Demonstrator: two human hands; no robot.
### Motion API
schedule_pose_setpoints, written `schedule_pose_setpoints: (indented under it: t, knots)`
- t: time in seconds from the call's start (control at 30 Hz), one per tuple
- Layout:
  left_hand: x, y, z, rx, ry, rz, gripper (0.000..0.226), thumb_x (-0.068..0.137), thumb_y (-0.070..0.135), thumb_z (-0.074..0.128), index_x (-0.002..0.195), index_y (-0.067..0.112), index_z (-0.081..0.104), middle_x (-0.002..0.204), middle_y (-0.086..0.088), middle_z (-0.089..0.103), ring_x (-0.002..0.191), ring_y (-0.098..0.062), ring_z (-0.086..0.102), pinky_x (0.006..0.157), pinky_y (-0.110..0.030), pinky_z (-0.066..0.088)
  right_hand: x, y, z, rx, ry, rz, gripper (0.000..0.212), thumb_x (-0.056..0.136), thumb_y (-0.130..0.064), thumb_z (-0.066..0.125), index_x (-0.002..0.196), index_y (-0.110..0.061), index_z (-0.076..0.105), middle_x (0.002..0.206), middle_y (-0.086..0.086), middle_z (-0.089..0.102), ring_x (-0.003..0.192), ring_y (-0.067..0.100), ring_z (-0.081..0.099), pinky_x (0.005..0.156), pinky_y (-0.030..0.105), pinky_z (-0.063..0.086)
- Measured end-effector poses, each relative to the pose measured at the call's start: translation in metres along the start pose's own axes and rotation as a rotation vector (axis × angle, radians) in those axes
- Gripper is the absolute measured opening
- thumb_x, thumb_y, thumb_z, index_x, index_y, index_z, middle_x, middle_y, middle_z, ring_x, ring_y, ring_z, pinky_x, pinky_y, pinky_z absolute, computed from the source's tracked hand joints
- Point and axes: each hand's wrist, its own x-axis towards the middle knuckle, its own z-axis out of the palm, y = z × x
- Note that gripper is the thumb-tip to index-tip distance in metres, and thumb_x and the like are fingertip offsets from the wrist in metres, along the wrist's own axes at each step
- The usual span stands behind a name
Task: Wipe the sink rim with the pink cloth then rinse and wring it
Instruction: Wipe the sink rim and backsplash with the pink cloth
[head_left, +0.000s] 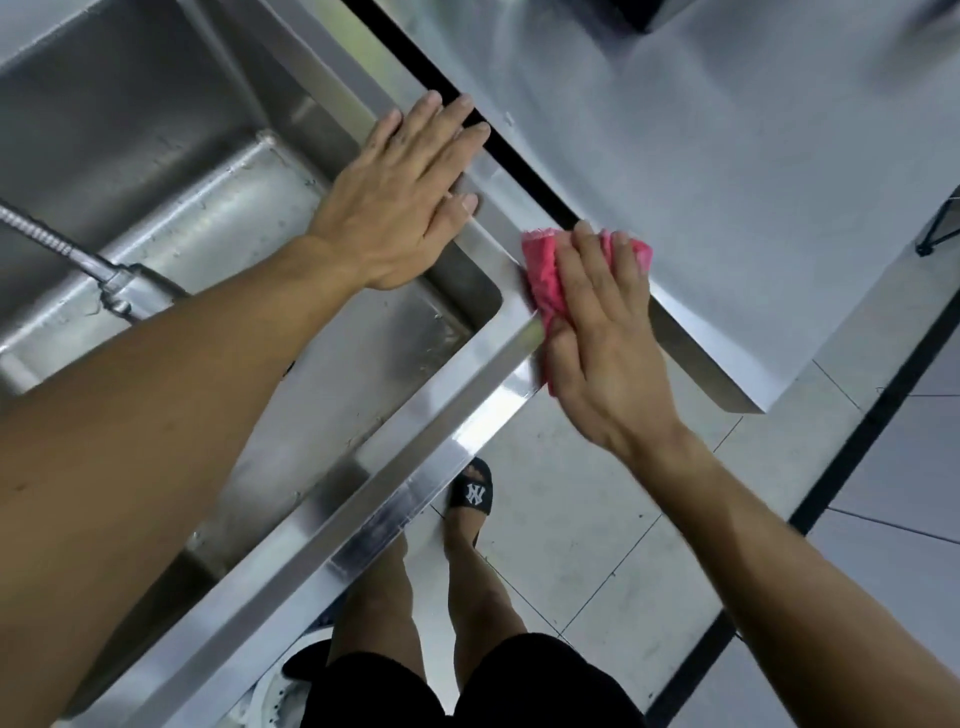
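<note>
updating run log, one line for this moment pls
step: wiping | right hand: presses pink cloth on sink rim corner | left hand: flat on rim

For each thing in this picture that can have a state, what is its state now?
Pink cloth: bunched, pressed on the sink's corner under the right hand.
Right hand: flat on the cloth.
Left hand: open, flat on the sink rim, holding nothing.
Sink basin: wet, not filled.
Faucet: no water seen running.
</note>
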Motion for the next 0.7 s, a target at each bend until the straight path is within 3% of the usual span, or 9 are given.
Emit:
schedule_pose_setpoints:
  t: [0.13,0.27,0.37,0.47,0.6,0.7]
  knots:
    - [-0.001,0.002,-0.001,-0.003,-0.01,-0.028,0.063,0.11,0.044,0.019,0.166,0.02,0.006,0.174,-0.008,-0.005,0.16,-0.027,-0.004,0.13,-0.044,-0.001,-0.056,-0.066,0.029,0.073,-0.071,-0.122,0.063,0.106,-0.042,0.048,0.161,-0.015,0.034,0.17,0.005,0.026,0.161,0.027,0.006,0.131,0.048,0.002]
    - [-0.002,0.003,0.001,-0.022,0.0,-0.059,0.062,0.11,0.046,0.019,0.166,0.023,0.005,0.174,-0.006,-0.006,0.16,-0.027,-0.005,0.129,-0.043,-0.001,-0.034,-0.026,0.02,-0.021,-0.136,-0.405,0.052,0.107,-0.03,0.048,0.155,-0.012,0.044,0.163,0.01,0.04,0.157,0.031,0.026,0.128,0.053,0.019]
    - [-0.002,0.003,0.004,-0.02,0.012,-0.071,0.062,0.11,0.046,0.018,0.166,0.024,0.004,0.174,-0.005,-0.003,0.16,-0.026,-0.004,0.13,-0.044,0.001,0.014,0.023,-0.003,-0.066,-0.013,-0.235,0.052,0.107,-0.023,0.046,0.157,-0.007,0.04,0.164,0.016,0.037,0.157,0.034,0.024,0.127,0.056,0.017]
    - [-0.003,0.005,0.006,-0.025,0.028,-0.087,0.061,0.11,0.044,0.019,0.166,0.025,0.008,0.174,-0.004,0.001,0.16,-0.026,-0.001,0.13,-0.045,0.004,0.009,0.003,0.003,-0.026,0.031,-0.108,0.056,0.106,-0.023,0.044,0.16,-0.01,0.035,0.168,0.014,0.029,0.159,0.031,0.016,0.128,0.058,0.01]
    - [-0.002,0.005,0.006,-0.03,0.027,-0.09,0.061,0.109,0.044,0.02,0.166,0.024,0.009,0.174,-0.004,0.002,0.16,-0.026,-0.002,0.13,-0.044,0.003,-0.05,-0.04,0.023,0.089,-0.148,-0.383,0.055,0.105,-0.024,0.049,0.158,-0.014,0.039,0.168,0.007,0.031,0.16,0.027,0.016,0.128,0.058,0.014]
    - [-0.002,0.005,0.006,-0.039,0.022,-0.095,0.061,0.109,0.044,0.019,0.166,0.024,0.007,0.174,-0.004,0.0,0.16,-0.026,-0.003,0.13,-0.044,0.003,-0.02,0.0,0.007,-0.013,-0.154,-0.51,0.055,0.103,-0.021,0.052,0.156,-0.012,0.043,0.165,0.01,0.036,0.158,0.028,0.024,0.126,0.058,0.02]
